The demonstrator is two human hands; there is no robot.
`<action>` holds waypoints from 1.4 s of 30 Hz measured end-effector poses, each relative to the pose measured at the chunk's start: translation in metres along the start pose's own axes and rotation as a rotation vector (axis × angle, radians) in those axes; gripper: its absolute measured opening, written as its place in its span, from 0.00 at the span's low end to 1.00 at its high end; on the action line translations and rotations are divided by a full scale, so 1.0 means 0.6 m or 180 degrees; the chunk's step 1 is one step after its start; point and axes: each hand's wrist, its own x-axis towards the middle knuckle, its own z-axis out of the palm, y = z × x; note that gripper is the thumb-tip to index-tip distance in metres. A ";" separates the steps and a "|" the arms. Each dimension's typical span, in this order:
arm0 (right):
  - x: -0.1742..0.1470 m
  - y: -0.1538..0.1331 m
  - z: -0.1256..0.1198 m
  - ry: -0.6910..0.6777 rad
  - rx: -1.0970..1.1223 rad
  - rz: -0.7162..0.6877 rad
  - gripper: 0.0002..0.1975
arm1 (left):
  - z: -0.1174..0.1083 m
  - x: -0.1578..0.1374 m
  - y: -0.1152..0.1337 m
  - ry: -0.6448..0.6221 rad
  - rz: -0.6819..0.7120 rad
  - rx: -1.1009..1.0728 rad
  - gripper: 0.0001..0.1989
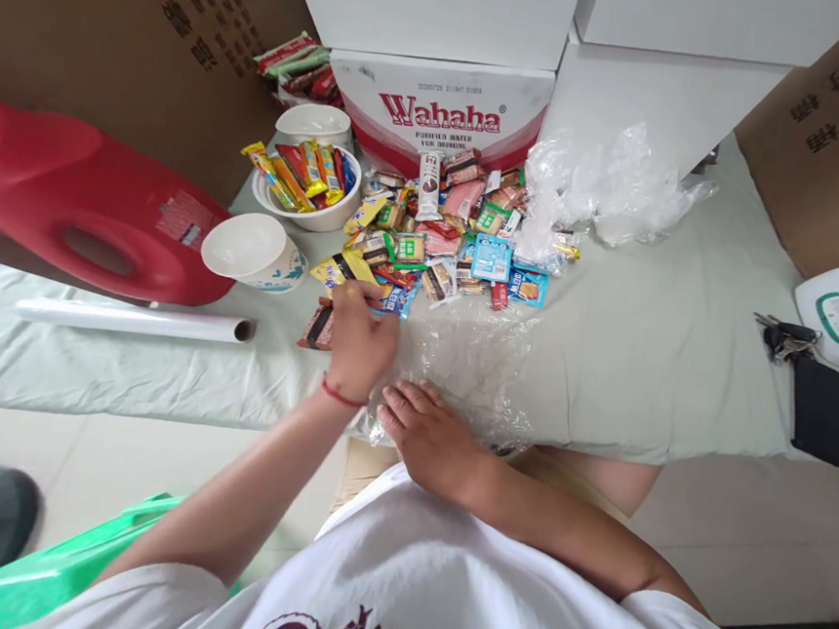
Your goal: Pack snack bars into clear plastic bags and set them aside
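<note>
My left hand point(364, 342), with a red cord at the wrist, has its fingers closed at the edge of a yellow snack packet point(335, 270) with a dark band. Below the packet, a reddish-brown snack packet point(316, 327) lies partly hidden by this hand. My right hand point(434, 436) lies flat, fingers stretched out, on a crumpled clear plastic bag point(474, 363) at the table's front edge. Beyond both hands spreads a loose pile of small wrapped biscuits point(440, 258), including a light blue packet point(492, 258) and a white one point(429, 186).
Left of the pile stand a white paper bowl point(256, 249), a bowl of snack sticks point(325, 216), a red jug point(92, 198) and a white roll point(132, 320). Clear plastic bags point(607, 189) lie behind right. Keys point(785, 337), a dark phone point(821, 408) and boxes point(441, 111) border the table.
</note>
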 end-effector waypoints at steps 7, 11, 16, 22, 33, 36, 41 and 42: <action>-0.019 0.003 0.007 -0.0109 0.0157 -0.0195 0.22 | 0.074 -0.040 -0.016 -0.1378 0.1296 0.0975 0.19; -0.099 0.026 -0.020 -0.0155 0.0937 -0.0636 0.15 | 0.096 -0.024 -0.057 -0.1282 0.1428 0.1234 0.26; -0.183 0.088 -0.063 0.1550 0.0797 0.1974 0.14 | 0.091 -0.030 -0.059 -0.1194 0.1505 0.1430 0.27; -0.160 0.126 -0.043 0.1263 0.0266 0.2869 0.17 | 0.090 -0.030 -0.059 -0.1242 0.1571 0.1471 0.28; -0.229 0.106 -0.091 0.1383 0.0199 0.3361 0.15 | 0.090 -0.032 -0.064 -0.1334 0.1658 0.1483 0.30; -0.141 0.095 -0.086 0.1578 -0.0071 0.2401 0.18 | 0.088 -0.033 -0.062 -0.1353 0.1662 0.1564 0.31; -0.001 0.112 -0.046 0.0522 -0.0183 0.1034 0.30 | 0.083 -0.031 -0.066 -0.1453 0.1869 0.1696 0.30; 0.003 0.127 -0.041 0.0399 -0.0281 0.1041 0.30 | 0.082 -0.029 -0.068 -0.1468 0.1921 0.1701 0.31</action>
